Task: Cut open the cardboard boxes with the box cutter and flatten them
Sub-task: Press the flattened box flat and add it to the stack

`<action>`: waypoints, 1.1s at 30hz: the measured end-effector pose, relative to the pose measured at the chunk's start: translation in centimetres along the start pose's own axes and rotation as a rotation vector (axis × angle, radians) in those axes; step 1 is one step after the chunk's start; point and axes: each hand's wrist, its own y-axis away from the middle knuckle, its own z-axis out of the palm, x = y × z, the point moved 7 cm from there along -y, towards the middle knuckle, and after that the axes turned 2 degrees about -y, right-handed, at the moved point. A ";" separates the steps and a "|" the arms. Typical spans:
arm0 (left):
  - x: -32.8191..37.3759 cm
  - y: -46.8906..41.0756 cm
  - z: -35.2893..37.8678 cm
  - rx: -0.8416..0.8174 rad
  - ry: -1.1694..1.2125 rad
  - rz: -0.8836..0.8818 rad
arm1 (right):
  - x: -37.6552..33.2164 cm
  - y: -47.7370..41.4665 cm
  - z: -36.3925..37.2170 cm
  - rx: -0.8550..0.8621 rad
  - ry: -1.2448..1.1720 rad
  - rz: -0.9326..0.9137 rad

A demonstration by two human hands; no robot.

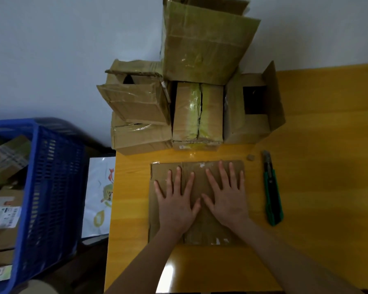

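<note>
toward the front edge of the desk (327, 166), a flattened cardboard box (198, 231), lying flat with strips of clear tape on it. pressed down by both hands: left hand (175, 200) and right hand (226, 198) side by side on top, palms down, fingers straight and spread, thumbs nearly touching, gripping nothing.

just right of the flattened cardboard box and apart from it, a green and black box cutter (273, 196), untouched, lengthwise with its tip toward the back edge. near that tip, a small cardboard scrap (250, 157).

at the back left corner of the desk, a pile of cardboard boxes (198, 115), taped and not yet flattened, with a large box (202, 45) tilted on top. at the right of the pile, an open box (253, 107), flaps up, inside dark; contents impossible to tell.

off the left edge of the desk, a blue basket (49, 187) with slotted walls, holding parcels (4, 209) of cardboard, some labelled. between basket and desk, a white printed bag (99, 198).
</note>
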 end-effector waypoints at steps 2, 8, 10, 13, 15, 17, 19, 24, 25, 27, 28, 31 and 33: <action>-0.1 -0.1 0.0 0.023 -0.006 0.002 | -0.1 -0.2 -0.1 0.003 0.010 -0.002; 0.0 -0.1 0.0 0.057 -0.004 -0.002 | -0.2 0.9 0.3 -0.038 0.006 -0.034; -0.2 0.1 0.0 0.044 -0.003 -0.005 | -0.4 1.6 0.2 -0.035 0.008 -0.072; 0.0 0.1 -0.4 0.033 0.025 -0.011 | -0.4 1.7 0.1 -0.039 0.007 -0.061; 0.1 0.6 -0.6 0.050 0.029 -0.036 | -0.4 1.7 -0.1 -0.053 0.008 -0.046; 0.1 1.0 -0.2 0.046 0.042 -0.070 | -0.4 1.6 0.2 -0.065 0.012 -0.059; 0.0 1.1 0.1 0.052 0.026 -0.077 | -0.4 1.5 0.1 -0.050 0.014 -0.062; 0.2 1.1 0.0 0.051 0.025 -0.084 | -0.4 1.6 0.0 -0.082 -0.002 -0.045; 0.1 1.1 0.0 0.053 0.026 -0.088 | -0.4 1.6 0.0 -0.092 -0.013 -0.045; 0.0 1.2 0.0 0.043 0.016 -0.087 | -0.4 1.5 -0.3 -0.103 -0.041 -0.035; 0.1 1.4 -0.2 0.035 0.010 -0.085 | -0.2 1.9 -0.5 -0.105 -0.046 -0.029; -0.2 1.1 -0.4 0.010 0.019 -0.104 | 0.7 3.1 -1.7 -0.105 -0.128 0.129; -0.1 1.4 -0.4 -0.008 0.041 -0.107 | 2.3 5.5 -2.4 -0.136 -0.290 0.390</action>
